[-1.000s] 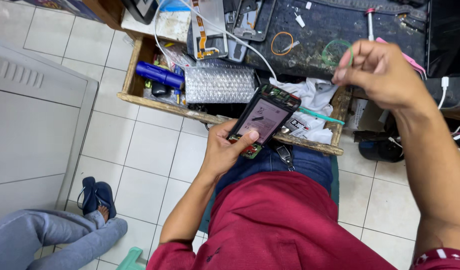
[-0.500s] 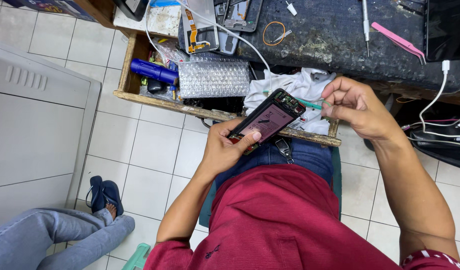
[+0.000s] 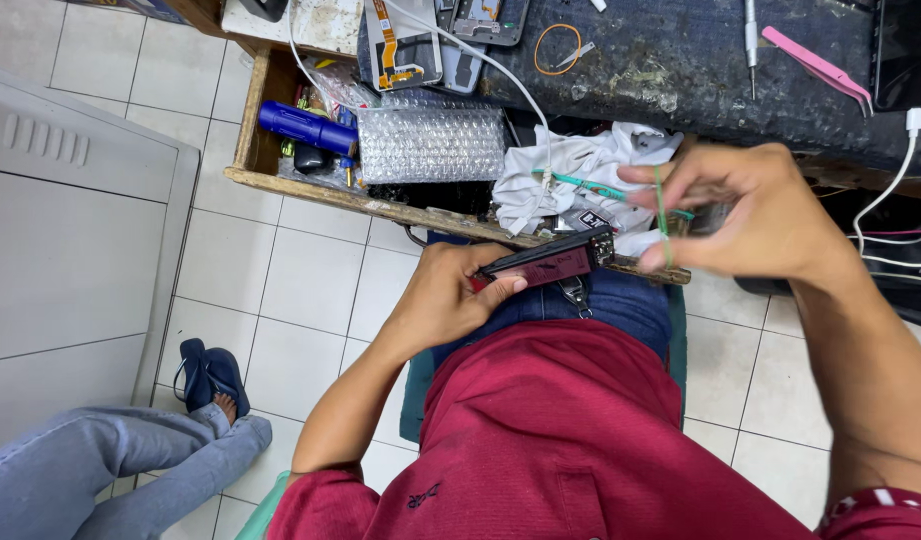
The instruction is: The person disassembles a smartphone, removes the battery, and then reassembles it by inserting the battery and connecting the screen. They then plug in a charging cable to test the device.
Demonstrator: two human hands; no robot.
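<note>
At the far left, a grey-trousered leg and a dark blue sandal [image 3: 209,372] of another person are seen on the white tiled floor [image 3: 311,290], well apart from the open wooden drawer [image 3: 249,130]. Bare tiles lie between that sandal and the drawer's front edge. Inside the drawer, at its left end, a blue cylindrical tool [image 3: 306,127] is laid beside a sheet of clear bubble wrap [image 3: 431,143]. Just below the drawer's front edge, the left hand [image 3: 443,300] is closed around a dark slim phone with a reddish screen [image 3: 543,264], held edge-on and nearly level above the lap. A crumpled white cloth [image 3: 581,165] is heaped at the drawer's right end. To the right, over that end of the drawer, the right hand [image 3: 751,215] is blurred, its fingers pinched on a thin green band [image 3: 663,215]. Above the drawer, a pink pair of plastic tweezers [image 3: 819,68] is laid on the dark worktop [image 3: 681,60].
</note>
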